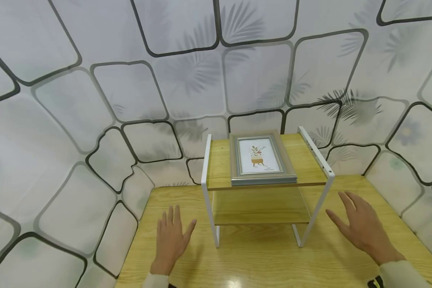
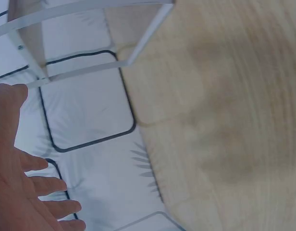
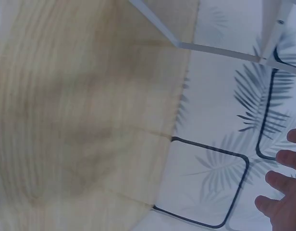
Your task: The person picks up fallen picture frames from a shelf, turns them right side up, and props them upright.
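Note:
A small two-tier shelf [image 1: 219, 160] with wooden boards and white metal side frames stands on the wooden surface. On its top board lies a picture frame [image 1: 291, 176], silver-beige, around a print of a potted plant. My left hand [image 1: 171, 240] hovers to the left of the shelf, fingers spread and holding nothing. To the right of the shelf is my right hand [image 1: 363, 224], also holding nothing, its fingers extended toward the shelf. In the left wrist view, the shelf's white side frame [image 2: 90, 70] passes above the left hand's thumb.
Wood-grained tabletop [image 1: 255, 264] extends under and around the shelf. Behind it and on both sides rise cloth-like walls [image 1: 194, 88] with dark rounded outlines and grey leaf prints. The shelf's lower board [image 1: 259, 212] sits between the side frames.

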The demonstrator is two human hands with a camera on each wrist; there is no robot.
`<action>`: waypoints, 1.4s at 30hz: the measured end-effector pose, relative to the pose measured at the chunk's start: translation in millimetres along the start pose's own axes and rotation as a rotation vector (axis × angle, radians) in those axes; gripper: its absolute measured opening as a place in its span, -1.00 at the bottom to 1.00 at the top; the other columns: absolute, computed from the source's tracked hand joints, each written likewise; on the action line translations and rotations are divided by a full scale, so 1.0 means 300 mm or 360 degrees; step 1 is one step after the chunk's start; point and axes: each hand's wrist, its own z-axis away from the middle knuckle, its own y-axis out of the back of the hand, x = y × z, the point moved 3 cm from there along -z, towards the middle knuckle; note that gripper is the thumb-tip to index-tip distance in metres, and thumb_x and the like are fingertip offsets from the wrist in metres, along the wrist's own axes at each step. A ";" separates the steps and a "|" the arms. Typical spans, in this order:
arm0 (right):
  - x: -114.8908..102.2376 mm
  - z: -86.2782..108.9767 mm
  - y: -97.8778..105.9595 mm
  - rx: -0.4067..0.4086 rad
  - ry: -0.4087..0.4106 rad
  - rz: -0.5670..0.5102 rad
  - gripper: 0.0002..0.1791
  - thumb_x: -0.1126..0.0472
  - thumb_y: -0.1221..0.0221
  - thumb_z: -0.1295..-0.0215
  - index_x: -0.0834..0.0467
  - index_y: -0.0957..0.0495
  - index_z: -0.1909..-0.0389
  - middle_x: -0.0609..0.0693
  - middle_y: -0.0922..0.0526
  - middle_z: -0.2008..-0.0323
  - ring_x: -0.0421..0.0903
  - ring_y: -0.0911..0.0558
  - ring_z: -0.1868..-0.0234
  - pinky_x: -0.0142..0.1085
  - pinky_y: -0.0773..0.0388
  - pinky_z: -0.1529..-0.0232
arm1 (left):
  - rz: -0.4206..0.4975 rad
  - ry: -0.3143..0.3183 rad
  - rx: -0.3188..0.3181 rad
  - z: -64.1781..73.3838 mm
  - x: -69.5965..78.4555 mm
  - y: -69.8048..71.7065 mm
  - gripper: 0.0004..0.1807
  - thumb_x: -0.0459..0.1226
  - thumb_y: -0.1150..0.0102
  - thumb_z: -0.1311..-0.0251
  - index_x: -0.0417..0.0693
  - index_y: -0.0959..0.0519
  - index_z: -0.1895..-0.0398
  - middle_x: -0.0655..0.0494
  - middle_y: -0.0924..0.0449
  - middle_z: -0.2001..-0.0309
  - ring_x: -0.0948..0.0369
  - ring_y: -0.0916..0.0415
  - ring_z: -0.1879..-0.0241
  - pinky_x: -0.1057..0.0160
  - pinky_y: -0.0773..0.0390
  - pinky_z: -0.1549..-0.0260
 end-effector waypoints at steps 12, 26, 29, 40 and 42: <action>-0.027 -0.169 0.142 0.0180 -0.0055 -0.0040 -0.37 0.05 -0.24 -0.41 0.51 -0.44 -0.22 0.50 -0.49 -0.10 0.52 -0.46 -0.02 0.37 -0.39 0.02 | 0.0216 -0.0013 0.0220 -0.137 0.048 0.158 -0.19 0.05 -0.19 -0.39 -0.49 -0.33 -0.37 -0.47 -0.42 -0.26 -0.34 -0.43 -0.20 -0.29 -0.47 -0.12; -0.096 -0.364 0.293 0.0204 -0.0151 -0.0187 -0.43 0.10 -0.08 -0.54 0.46 -0.36 -0.33 0.45 -0.47 -0.08 0.44 -0.43 -0.08 0.32 -0.33 0.00 | 0.0511 0.0155 0.0191 -0.269 0.157 0.360 -0.23 0.17 0.02 -0.47 -0.20 -0.31 -0.48 -0.27 -0.39 -0.36 -0.23 -0.33 -0.32 -0.25 -0.32 -0.27; -0.124 -0.403 0.319 0.0174 -0.0192 -0.0248 -0.44 0.09 -0.07 -0.55 0.42 -0.36 -0.35 0.42 -0.47 -0.08 0.39 -0.46 -0.01 0.27 -0.37 0.07 | 0.0510 0.0132 0.0208 -0.293 0.187 0.397 -0.23 0.20 0.04 -0.46 -0.17 -0.33 -0.47 -0.22 -0.44 -0.33 -0.20 -0.36 -0.29 -0.20 -0.33 -0.27; -0.289 -0.535 0.373 0.0255 -0.0019 -0.0315 -0.53 0.22 -0.28 -0.37 0.36 -0.53 -0.22 0.26 -0.61 0.10 0.16 -0.64 0.27 -0.48 -0.38 0.28 | 0.0641 -0.0100 0.0342 -0.365 0.362 0.507 -0.35 0.06 -0.10 -0.45 -0.21 -0.42 -0.40 -0.14 -0.53 -0.25 -0.15 -0.40 -0.27 -0.18 -0.38 -0.24; -0.320 -0.555 0.371 0.0242 0.0026 -0.0310 -0.55 0.24 -0.30 -0.34 0.37 -0.55 -0.18 0.25 -0.62 0.14 0.13 -0.64 0.30 -0.39 -0.44 0.30 | 0.0638 -0.0109 0.0300 -0.371 0.396 0.520 -0.34 0.05 -0.11 -0.45 -0.21 -0.40 -0.41 -0.13 -0.52 -0.26 -0.15 -0.41 -0.27 -0.19 -0.40 -0.22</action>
